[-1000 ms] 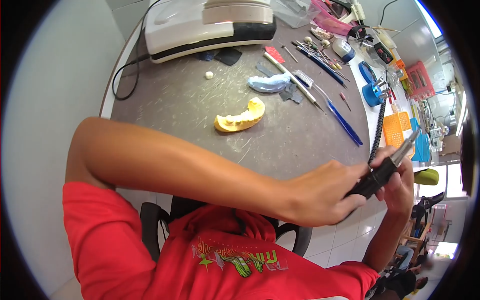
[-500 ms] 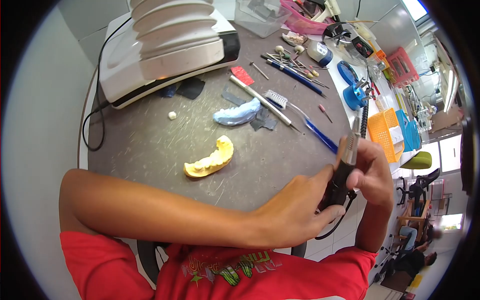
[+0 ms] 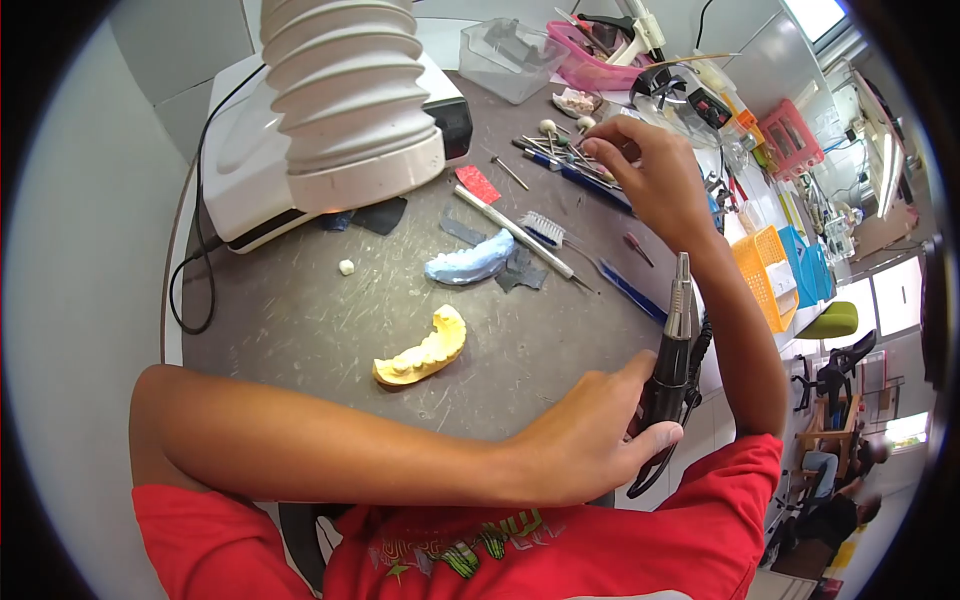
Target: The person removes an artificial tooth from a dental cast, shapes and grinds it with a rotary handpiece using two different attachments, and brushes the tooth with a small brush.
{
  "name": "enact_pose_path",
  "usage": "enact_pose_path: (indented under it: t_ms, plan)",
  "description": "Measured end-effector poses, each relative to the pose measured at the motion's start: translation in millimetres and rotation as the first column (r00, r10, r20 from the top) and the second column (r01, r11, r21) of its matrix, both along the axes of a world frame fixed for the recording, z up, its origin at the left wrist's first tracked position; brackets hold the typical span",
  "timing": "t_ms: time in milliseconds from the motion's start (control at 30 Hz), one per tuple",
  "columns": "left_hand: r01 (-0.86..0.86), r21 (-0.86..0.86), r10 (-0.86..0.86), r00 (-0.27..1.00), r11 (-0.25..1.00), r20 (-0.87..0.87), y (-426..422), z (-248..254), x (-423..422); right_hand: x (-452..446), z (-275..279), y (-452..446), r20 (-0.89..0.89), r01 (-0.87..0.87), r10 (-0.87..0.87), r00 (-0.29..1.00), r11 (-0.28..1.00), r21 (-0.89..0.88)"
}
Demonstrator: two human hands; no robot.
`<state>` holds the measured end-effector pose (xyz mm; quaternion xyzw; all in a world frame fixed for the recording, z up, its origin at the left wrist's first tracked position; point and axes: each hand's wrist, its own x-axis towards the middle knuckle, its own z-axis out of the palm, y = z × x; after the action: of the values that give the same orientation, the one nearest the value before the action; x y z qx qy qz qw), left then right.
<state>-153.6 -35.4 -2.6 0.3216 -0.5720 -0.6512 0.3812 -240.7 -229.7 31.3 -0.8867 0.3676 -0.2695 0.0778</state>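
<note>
My left hand (image 3: 590, 440) is wrapped round a black rotary handpiece (image 3: 668, 375) with a silver nose, held upright at the bench's near right edge. My right hand (image 3: 655, 170) reaches over a pile of rotary burs (image 3: 565, 150) at the back right. Its thumb and index finger are pinched close above them; what lies between the fingertips is too small to make out. A yellow dental model (image 3: 425, 355) stands on the bench, apart from both hands. Behind it rests a pale blue dental piece (image 3: 470, 262) with teeth shapes.
A white machine with a ribbed hose (image 3: 345, 100) stands at the back left. A white-handled tool (image 3: 510, 228), a brush (image 3: 545, 228) and a red strip (image 3: 477, 184) lie mid-bench. A pink tray (image 3: 590, 70) and an orange basket (image 3: 765, 280) stand further off. People sit far right.
My right hand has left the handpiece and moved up and away to the burs. My left hand still grips the handpiece. The view has shifted slightly.
</note>
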Motion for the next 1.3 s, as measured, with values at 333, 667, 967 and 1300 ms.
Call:
enact_pose_path:
  t_ms: [333,667,967,1300]
  plan:
    - [-0.116,-0.061,0.107,0.984,0.991,-0.143,0.7,-8.6,-5.1,12.3,-1.4,-16.4,-0.308,-0.035,-0.014,0.951,0.988,-0.152]
    - [-0.127,0.036,0.131,0.971,0.991,-0.199,1.8,-6.4,-4.9,-15.5,41.2,35.8,0.385,-0.286,0.067,0.921,0.787,0.547]
    - [-0.138,0.007,0.138,0.981,0.990,-0.137,2.6,-6.3,-5.3,-26.8,53.3,64.3,0.355,-0.229,-0.031,0.934,0.710,0.666]
    - [-0.129,0.018,0.130,0.977,0.991,-0.171,2.5,-4.8,-4.7,-34.4,48.1,59.5,0.399,-0.253,-0.032,0.916,0.726,0.639]
